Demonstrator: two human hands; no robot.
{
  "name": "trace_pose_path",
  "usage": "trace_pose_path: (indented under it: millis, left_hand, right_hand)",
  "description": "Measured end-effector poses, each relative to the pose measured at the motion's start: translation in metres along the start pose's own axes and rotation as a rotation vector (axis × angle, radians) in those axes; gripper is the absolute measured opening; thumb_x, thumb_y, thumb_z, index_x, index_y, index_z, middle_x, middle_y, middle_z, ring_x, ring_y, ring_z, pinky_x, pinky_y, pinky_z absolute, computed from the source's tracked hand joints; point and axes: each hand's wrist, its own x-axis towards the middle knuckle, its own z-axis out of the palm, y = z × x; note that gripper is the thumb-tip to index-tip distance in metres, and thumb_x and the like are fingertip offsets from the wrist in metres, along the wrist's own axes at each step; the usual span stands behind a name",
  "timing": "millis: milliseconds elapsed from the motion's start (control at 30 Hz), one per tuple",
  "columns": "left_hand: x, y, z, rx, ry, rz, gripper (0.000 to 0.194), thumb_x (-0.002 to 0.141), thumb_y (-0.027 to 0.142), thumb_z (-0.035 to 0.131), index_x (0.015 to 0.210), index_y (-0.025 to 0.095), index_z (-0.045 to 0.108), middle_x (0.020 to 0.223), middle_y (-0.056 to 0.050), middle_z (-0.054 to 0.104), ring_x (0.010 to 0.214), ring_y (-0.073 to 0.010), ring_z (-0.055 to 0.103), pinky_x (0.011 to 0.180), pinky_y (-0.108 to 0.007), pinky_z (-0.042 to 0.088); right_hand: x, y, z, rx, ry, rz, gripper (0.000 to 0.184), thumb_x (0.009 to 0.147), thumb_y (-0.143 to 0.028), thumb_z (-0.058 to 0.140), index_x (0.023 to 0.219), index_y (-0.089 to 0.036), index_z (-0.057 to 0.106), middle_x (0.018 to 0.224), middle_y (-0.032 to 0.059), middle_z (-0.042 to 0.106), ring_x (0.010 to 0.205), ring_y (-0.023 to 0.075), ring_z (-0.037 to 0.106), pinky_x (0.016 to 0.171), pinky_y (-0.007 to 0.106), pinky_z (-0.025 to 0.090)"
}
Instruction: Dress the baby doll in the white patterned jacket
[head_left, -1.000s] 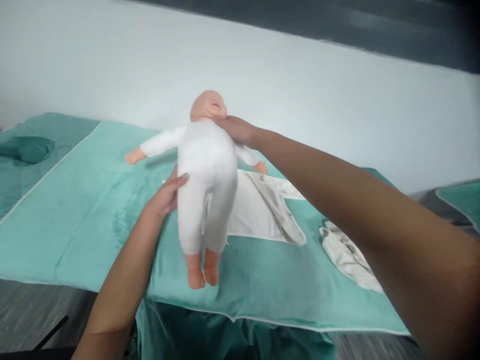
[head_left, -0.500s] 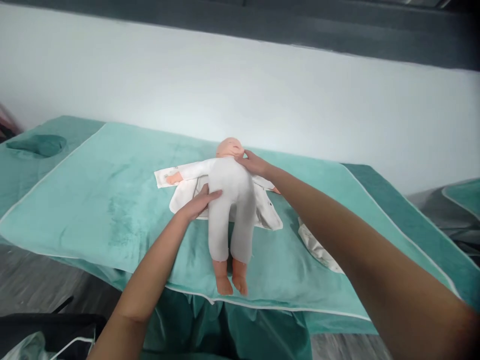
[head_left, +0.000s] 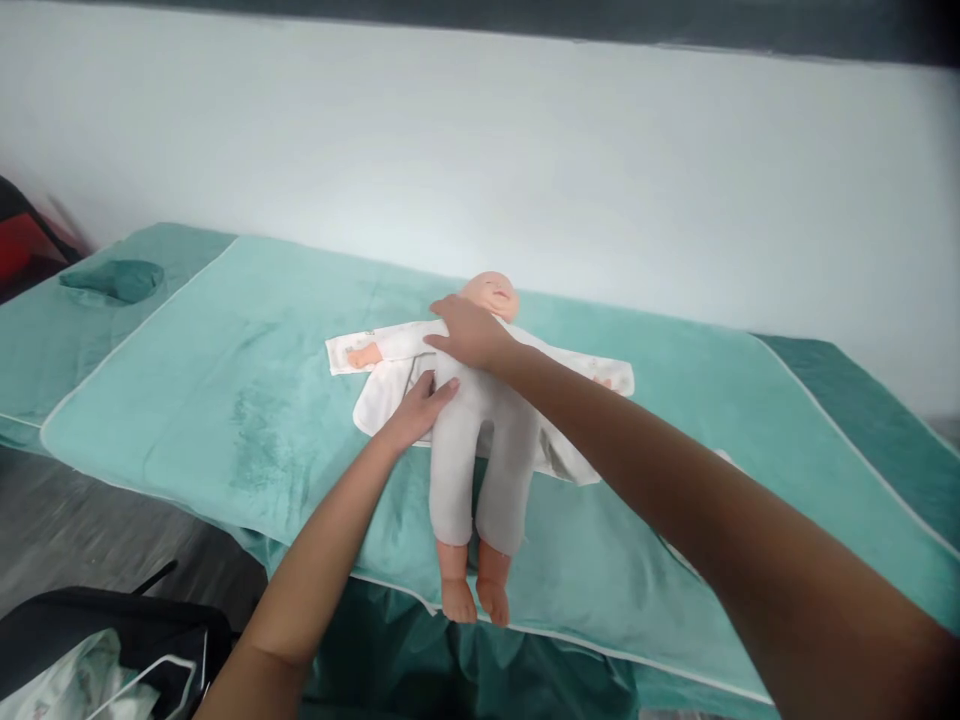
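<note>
doll: plain white body right at the left hand, peachy-orange feet below it
doll head: kinda lighter pink, just past the right hand
jacket: white, tiny prints on the sleeve left of the grip
bed cover: minty green all around, white edging, darker blotch off left
drape: deeper teal, below both hands
wall: plain white, behind

The white-bodied doll lies face up under the right grip, head just beyond it, feet nearer than the left grip. An open white jacket lies beneath, sleeves spread past both grips.
</note>
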Motion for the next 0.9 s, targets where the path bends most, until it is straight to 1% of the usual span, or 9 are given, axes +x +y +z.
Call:
trace_pose_path:
  millis: [100,200,267,400,500,567,700,800,900]
  left_hand:
    - [-0.004,-0.002,0.002,0.145,0.128,0.030,0.044,0.091,0.066,0.058,0.096,0.022,0.057,0.083,-0.002,0.061,0.080,-0.0201,0.057,0.077,-0.036,0.044]
    - [-0.010,-0.004,0.002,0.205,0.211,0.101,0.037,0.095,0.059,0.054,0.106,0.024,0.060,0.086,-0.002,0.064,0.082,-0.0217,0.059,0.080,-0.036,0.044]
    - [-0.010,-0.004,-0.001,0.303,0.251,0.189,0.033,0.099,0.053,0.047,0.102,0.025,0.065,0.091,-0.006,0.068,0.090,-0.0250,0.063,0.086,-0.038,0.045]
    - [0.006,0.004,-0.010,0.719,0.359,0.250,0.029,0.102,0.034,0.042,0.096,0.024,0.069,0.107,-0.012,0.069,0.109,-0.0309,0.061,0.097,-0.044,0.044]
    - [0.032,0.011,-0.021,0.978,0.431,0.214,0.020,0.096,0.024,0.052,0.107,0.019,0.068,0.125,-0.019,0.063,0.125,-0.0373,0.052,0.101,-0.051,0.042]
    - [0.049,0.012,-0.029,1.029,0.468,0.166,0.022,0.093,0.024,0.059,0.113,0.017,0.065,0.131,-0.021,0.059,0.128,-0.0403,0.049,0.101,-0.054,0.041]
    - [0.063,0.006,-0.046,0.904,0.503,0.128,0.012,0.094,0.025,0.058,0.100,0.019,0.065,0.117,-0.018,0.065,0.115,-0.0356,0.057,0.092,-0.047,0.045]
    - [0.061,0.001,-0.057,0.654,0.576,0.173,0.011,0.093,0.028,0.059,0.084,0.020,0.063,0.095,-0.010,0.069,0.093,-0.0265,0.062,0.084,-0.039,0.045]
    - [0.060,-0.002,-0.067,0.371,0.640,0.156,0.015,0.087,0.032,0.065,0.079,0.020,0.063,0.079,-0.002,0.065,0.078,-0.0194,0.058,0.077,-0.033,0.043]
  right_hand:
    - [0.023,-0.009,0.007,-0.086,-0.216,-0.059,0.042,0.094,-0.052,0.055,0.121,-0.021,0.063,0.127,0.0155,0.067,0.109,0.0334,0.063,0.087,0.044,0.049]
    - [0.038,-0.011,0.014,-0.092,-0.327,-0.044,0.048,0.091,-0.065,0.056,0.111,-0.022,0.066,0.110,0.0117,0.073,0.094,0.0304,0.067,0.079,0.039,0.047]
    - [0.040,-0.012,0.017,-0.074,-0.342,-0.013,0.054,0.088,-0.072,0.056,0.110,-0.024,0.066,0.104,0.0094,0.075,0.090,0.0294,0.068,0.077,0.037,0.045]
    - [0.029,-0.011,0.016,-0.036,-0.208,0.067,0.055,0.090,-0.074,0.052,0.108,-0.024,0.065,0.108,0.0109,0.076,0.094,0.0298,0.068,0.076,0.036,0.044]
    - [0.014,-0.009,0.010,0.009,-0.047,0.187,0.052,0.095,-0.068,0.047,0.111,-0.021,0.065,0.106,0.0136,0.076,0.096,0.0322,0.068,0.078,0.039,0.045]
    - [0.005,-0.006,0.007,0.041,0.024,0.247,0.049,0.096,-0.064,0.049,0.114,-0.021,0.066,0.105,0.0132,0.076,0.098,0.0337,0.067,0.081,0.042,0.046]
    - [-0.009,-0.003,0.001,0.129,0.099,0.211,0.040,0.097,-0.055,0.051,0.118,-0.027,0.070,0.114,0.0083,0.076,0.109,0.0331,0.066,0.091,0.045,0.046]
    - [-0.017,0.000,-0.002,0.187,0.113,0.146,0.035,0.098,-0.052,0.051,0.114,-0.030,0.074,0.116,0.0052,0.076,0.111,0.0314,0.065,0.092,0.045,0.045]
    - [-0.023,0.004,-0.007,0.240,0.137,0.130,0.033,0.098,-0.052,0.053,0.110,-0.030,0.075,0.115,0.0037,0.077,0.108,0.0295,0.066,0.088,0.042,0.045]
